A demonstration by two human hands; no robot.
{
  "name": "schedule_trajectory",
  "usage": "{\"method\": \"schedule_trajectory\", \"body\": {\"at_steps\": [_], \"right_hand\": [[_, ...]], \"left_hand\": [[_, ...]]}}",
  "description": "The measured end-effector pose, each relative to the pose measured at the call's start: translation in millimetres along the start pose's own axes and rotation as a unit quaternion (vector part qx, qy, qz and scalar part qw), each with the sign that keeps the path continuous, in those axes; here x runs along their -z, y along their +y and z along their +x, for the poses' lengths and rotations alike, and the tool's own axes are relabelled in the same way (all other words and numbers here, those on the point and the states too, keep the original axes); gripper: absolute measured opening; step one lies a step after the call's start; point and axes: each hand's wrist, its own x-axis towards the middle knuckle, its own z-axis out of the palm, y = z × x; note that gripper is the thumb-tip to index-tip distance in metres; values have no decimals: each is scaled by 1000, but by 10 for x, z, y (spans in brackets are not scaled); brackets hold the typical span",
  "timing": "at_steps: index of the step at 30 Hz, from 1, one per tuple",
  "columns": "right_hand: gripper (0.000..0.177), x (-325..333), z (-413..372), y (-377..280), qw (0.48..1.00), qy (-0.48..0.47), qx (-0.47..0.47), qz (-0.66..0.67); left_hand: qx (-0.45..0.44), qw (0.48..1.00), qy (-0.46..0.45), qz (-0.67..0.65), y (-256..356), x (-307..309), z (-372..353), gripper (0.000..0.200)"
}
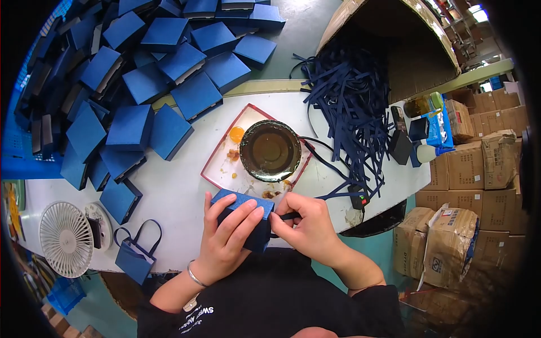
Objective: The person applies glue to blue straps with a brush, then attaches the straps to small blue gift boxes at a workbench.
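My left hand (225, 234) is wrapped around a small blue paper gift bag (259, 236), its fingers spread over the top face. At the bag's right end, my right hand (309, 225) pinches a dark ribbon (289, 216) between thumb and forefinger. The fingers hide where ribbon and bag meet. Just beyond both hands stands a round pot (245, 163) of brownish liquid, resting on a red-edged tray (214, 170) with amber drips. A finished-looking blue bag with two ribbon handles (135, 260) lies left of my left forearm.
Many blue bags (131, 127) are heaped at the upper left. Dark ribbons (349, 96) spill from a cardboard box (420, 62) at the upper right. A white fan (66, 239) stands at left. Black cables (327, 160) run right of the pot. Cartons (465, 169) are stacked beyond the table.
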Motion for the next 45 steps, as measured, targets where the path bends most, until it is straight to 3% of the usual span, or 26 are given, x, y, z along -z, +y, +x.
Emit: {"method": "schedule_trajectory", "body": {"at_steps": [7,11,14,18,19,22,23,24,25,27,29,33,36,38,40,42,45], "right_hand": [[16,6,0,-9,1000,14,10,22],[13,24,-49,22,999,-35,16,-37],[14,-22,-89,125,997,-6,66,-26],[17,-30,-200,245,1000,-13,9,-2],[20,-27,-240,355,998,-60,-12,-24],[43,2,-228,377,993,-79,70,45],[63,159,-208,390,992,-114,59,-4],[56,256,-167,511,993,-79,81,-13],[41,415,-99,584,997,-68,31,-31],[16,597,77,855,991,104,35,-76],[18,756,302,1035,967,178,46,-175],[20,723,664,1132,946,216,105,-219],[19,651,818,1232,934,211,150,-245],[17,654,857,1297,937,217,125,-243],[11,673,860,1386,950,230,113,-180],[7,741,851,1556,978,202,52,-28],[7,763,759,1424,980,185,49,61]], "left_hand": [[-12,1000,8,-1,-28,3,-16,67],[-24,999,9,-46,-11,-32,-43,65],[-34,998,11,-51,6,-72,-76,64],[-19,987,-120,-110,21,73,-16,79],[-34,986,-135,-92,-9,71,-33,82],[-19,984,-139,-108,-136,101,-142,82],[7,986,-111,-124,-173,121,-195,90],[22,989,-87,-121,-252,136,-286,102],[31,991,-17,-125,-323,124,-354,105],[81,987,81,-109,-452,126,-519,105],[166,974,139,-69,-555,169,-736,100],[170,975,141,-20,-618,268,-894,79],[205,969,138,-7,-619,274,-1150,85],[208,969,134,-14,-575,384,-1209,84],[190,970,128,83,-608,567,-1234,83],[245,957,109,113,-523,777,-1093,87],[285,950,111,66,-556,827,-1147,93]]}}
